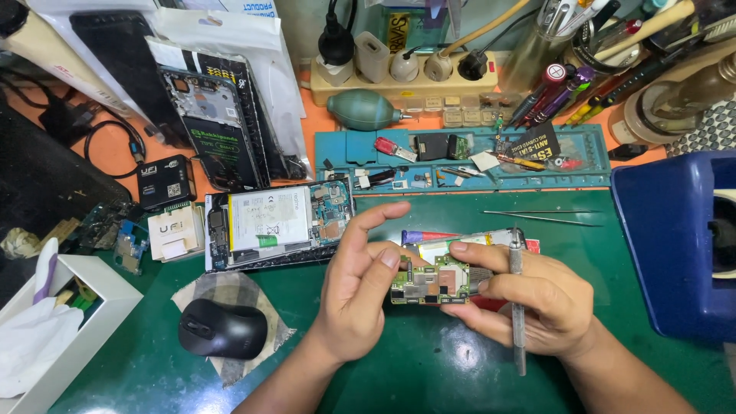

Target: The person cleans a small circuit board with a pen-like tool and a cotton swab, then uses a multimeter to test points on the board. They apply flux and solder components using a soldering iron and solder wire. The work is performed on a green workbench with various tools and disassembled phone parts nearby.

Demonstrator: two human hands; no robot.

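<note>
We see a small green circuit board (pixel 432 282) w/ dull metal shields, and a slim grey metal tool (pixel 517 291), brushed finish. The dark green rubbery work mat (pixel 429 368) looks matt and smooth. The black plastic computer mouse (pixel 222 328) has a satin finish and sits on checked woven cloth (pixel 230 290).

We see a green board (pixel 431 282) with shiny silver bits. The mat (pixel 429 360) under it is dark green. The mouse (pixel 222 328) is black and sits on a checked grey cloth (pixel 201 290). The box (pixel 671 245) is blue, and the tray (pixel 460 157) is teal.
</note>
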